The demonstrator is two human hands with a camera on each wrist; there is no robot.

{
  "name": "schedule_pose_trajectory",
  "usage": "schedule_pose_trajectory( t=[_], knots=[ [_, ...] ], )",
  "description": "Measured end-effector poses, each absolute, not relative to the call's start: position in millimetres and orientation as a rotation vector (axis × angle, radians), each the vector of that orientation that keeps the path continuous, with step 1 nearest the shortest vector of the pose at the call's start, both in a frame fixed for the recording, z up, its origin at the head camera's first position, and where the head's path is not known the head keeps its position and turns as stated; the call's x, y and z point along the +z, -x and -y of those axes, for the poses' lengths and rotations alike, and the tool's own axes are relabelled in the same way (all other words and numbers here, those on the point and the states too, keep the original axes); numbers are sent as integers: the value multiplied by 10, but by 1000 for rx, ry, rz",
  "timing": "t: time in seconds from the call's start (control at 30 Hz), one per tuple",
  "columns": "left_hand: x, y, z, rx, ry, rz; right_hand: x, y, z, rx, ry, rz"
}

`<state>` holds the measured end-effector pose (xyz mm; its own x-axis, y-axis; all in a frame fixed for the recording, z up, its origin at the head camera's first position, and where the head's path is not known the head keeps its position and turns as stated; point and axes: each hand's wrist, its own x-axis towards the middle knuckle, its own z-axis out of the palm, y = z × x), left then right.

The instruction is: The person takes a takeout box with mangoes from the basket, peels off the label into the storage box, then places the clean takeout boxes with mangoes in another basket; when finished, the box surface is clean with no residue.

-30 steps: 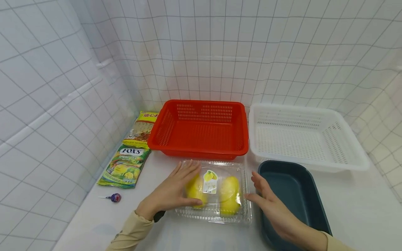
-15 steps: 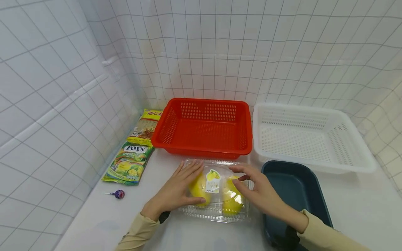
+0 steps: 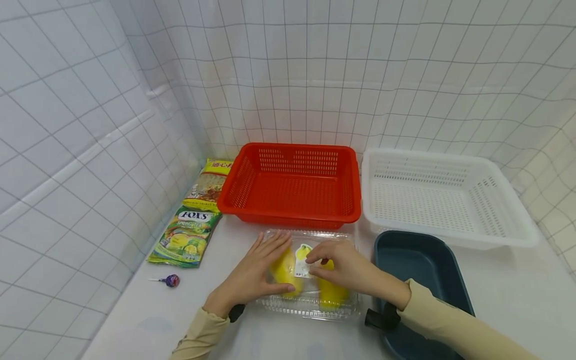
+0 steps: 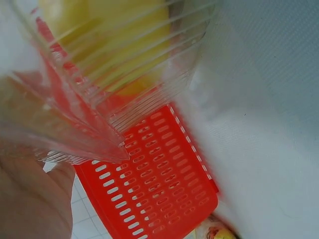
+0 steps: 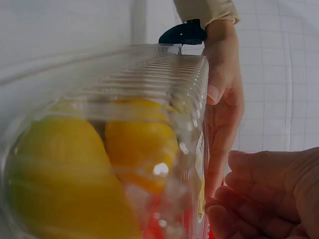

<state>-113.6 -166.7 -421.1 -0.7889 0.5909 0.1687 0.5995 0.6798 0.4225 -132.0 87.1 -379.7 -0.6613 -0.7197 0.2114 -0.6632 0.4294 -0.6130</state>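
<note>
A clear plastic clamshell box [image 3: 310, 315] lies on the table, with two yellow fruits [image 3: 333, 296] that look like mangoes inside. My left hand [image 3: 249, 275] rests on the left of its lid, fingers spread and straight. Over the lid's right half, my right hand [image 3: 344, 265] bends its fingers, with the tips at the white label [image 3: 302, 269]. A gap shows between its thumb and forefinger; whether they touch the label I cannot tell. In the right wrist view, the box's ribbed side [image 5: 164, 74] stands beside my right hand [image 5: 269, 194].
Behind the box stand a red basket [image 3: 288, 220] and a white basket [image 3: 450, 232]. A dark blue tray [image 3: 454, 280] lies at right, under the right forearm. Two snack bags, one a green candy bag [image 3: 186, 240], and a lollipop [image 3: 171, 281] lie at left.
My right hand has come from the box's right side leftward over the lid to the label, its fingers bending. The left hand stays on the lid; the box looks unmoved.
</note>
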Motion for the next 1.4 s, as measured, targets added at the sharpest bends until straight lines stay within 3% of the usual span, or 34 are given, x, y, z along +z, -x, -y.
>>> schedule_pose_trajectory(
  t=[0.4, 1.4],
  knots=[
    [-4232, 1142, 1655, -740, 996, 2863, -3765, 1329, -816, -759, 1363, -2607],
    [-4249, 1155, 1639, -727, 1008, 2835, -3834, 1392, -841, -767, 1403, -2579]
  ],
)
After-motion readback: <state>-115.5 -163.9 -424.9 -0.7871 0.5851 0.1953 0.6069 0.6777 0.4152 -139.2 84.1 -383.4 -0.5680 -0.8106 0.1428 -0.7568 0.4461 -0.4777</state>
